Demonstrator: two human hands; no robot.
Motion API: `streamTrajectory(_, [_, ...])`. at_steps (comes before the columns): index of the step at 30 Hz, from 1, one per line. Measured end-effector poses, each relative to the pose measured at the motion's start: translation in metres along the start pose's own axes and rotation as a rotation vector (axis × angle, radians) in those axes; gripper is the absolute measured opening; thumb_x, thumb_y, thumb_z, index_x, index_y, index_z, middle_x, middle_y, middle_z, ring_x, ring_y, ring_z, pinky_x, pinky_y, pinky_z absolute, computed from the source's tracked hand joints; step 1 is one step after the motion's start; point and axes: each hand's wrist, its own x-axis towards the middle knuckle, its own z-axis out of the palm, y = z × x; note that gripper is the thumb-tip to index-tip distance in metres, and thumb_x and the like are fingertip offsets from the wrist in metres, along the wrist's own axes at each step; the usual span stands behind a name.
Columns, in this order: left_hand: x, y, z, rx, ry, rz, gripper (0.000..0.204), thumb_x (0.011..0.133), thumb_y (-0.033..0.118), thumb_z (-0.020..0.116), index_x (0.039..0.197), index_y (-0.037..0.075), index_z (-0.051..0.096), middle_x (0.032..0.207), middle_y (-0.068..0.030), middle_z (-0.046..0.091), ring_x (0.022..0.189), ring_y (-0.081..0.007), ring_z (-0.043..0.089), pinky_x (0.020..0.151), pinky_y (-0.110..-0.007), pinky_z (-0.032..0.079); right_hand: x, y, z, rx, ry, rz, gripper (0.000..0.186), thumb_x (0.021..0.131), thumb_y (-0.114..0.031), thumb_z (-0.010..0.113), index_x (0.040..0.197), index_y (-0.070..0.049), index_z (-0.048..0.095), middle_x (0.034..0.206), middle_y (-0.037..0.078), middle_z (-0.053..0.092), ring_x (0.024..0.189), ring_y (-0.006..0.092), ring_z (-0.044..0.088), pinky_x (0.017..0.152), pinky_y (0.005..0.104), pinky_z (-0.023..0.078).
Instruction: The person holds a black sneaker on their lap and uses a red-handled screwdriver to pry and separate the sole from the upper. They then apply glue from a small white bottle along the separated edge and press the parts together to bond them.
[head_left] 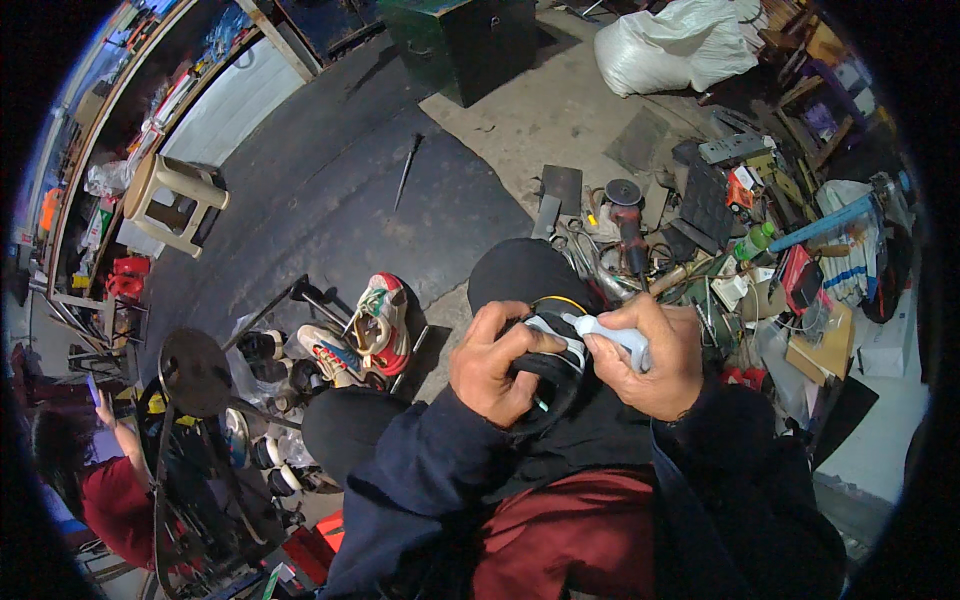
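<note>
My left hand [497, 368] grips a dark shoe [553, 378] with a grey-white band, held over my lap. Its fingers wrap over the upper edge, and part of the shoe is hidden behind them. A small white squeeze bottle [622, 340] with a narrow nozzle is closed in my right hand [662, 362]. The nozzle points left at the band of the shoe, close to my left fingertips; whether it touches cannot be made out. Just beyond the shoe curves a thin yellow edge [560, 300].
Red, white and green sneakers [382, 325] lie left of my knee, by a metal stand [195, 372]. An angle grinder [628, 225] sits among tools at right. A plastic stool [175, 205], green chest [460, 50] and white sack [675, 50] stand farther off. Another person [115, 500] is at lower left.
</note>
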Motion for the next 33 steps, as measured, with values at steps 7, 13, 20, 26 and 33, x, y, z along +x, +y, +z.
streamTrajectory(7, [0.001, 0.001, 0.000, -0.004, -0.009, 0.003, 0.028, 0.078, 0.004, 0.068, 0.103, 0.010, 0.080, 0.115, -0.0221, 0.068, 0.103, -0.0371, 0.071, 0.090, -0.038, 0.056, -0.007, -0.002, -0.010, 0.024, -0.045, 0.126, 0.024, 0.086, -0.012, 0.085, 0.098, -0.005, 0.065, 0.069, 0.014, 0.068, 0.059, 0.0295, 0.072, 0.054, 0.0394, 0.053])
streamTrajectory(13, [0.001, 0.004, -0.001, -0.003, 0.009, -0.003, 0.036, 0.072, -0.002, 0.067, 0.102, 0.014, 0.079, 0.113, -0.0172, 0.067, 0.105, -0.0371, 0.069, 0.088, -0.041, 0.057, -0.014, 0.008, -0.016, 0.290, 0.175, 0.225, 0.028, 0.094, -0.024, 0.079, 0.108, -0.003, 0.066, 0.079, 0.007, 0.071, 0.065, 0.0137, 0.064, 0.059, 0.0278, 0.048])
streamTrajectory(20, [0.006, 0.012, -0.005, -0.055, -0.023, -0.024, 0.036, 0.073, -0.001, 0.066, 0.104, 0.013, 0.079, 0.114, -0.0173, 0.068, 0.108, -0.0368, 0.068, 0.092, -0.041, 0.056, -0.007, 0.046, 0.014, 0.982, 0.130, 0.585, 0.045, 0.101, -0.027, 0.069, 0.134, 0.002, 0.060, 0.108, 0.010, 0.074, 0.094, 0.0137, 0.067, 0.080, 0.0280, 0.052])
streamTrajectory(26, [0.019, 0.024, -0.008, -0.117, -0.091, -0.062, 0.026, 0.082, 0.003, 0.072, 0.107, 0.007, 0.074, 0.114, -0.0166, 0.068, 0.109, -0.0358, 0.068, 0.094, -0.040, 0.054, -0.016, 0.057, 0.039, 1.171, 0.124, 0.649, 0.037, 0.106, -0.030, 0.062, 0.129, -0.001, 0.058, 0.097, 0.005, 0.062, 0.086, 0.0125, 0.057, 0.082, 0.0284, 0.046])
streamTrajectory(33, [0.035, 0.023, 0.001, -0.161, -0.148, -0.343, 0.053, 0.078, 0.016, 0.084, 0.123, 0.006, 0.059, 0.115, -0.0152, 0.071, 0.107, -0.0299, 0.073, 0.095, -0.037, 0.054, -0.019, 0.064, 0.031, 1.072, 0.157, 0.535, 0.050, 0.108, -0.032, 0.054, 0.141, 0.005, 0.055, 0.100, 0.006, 0.063, 0.087, 0.0128, 0.057, 0.082, 0.0286, 0.045])
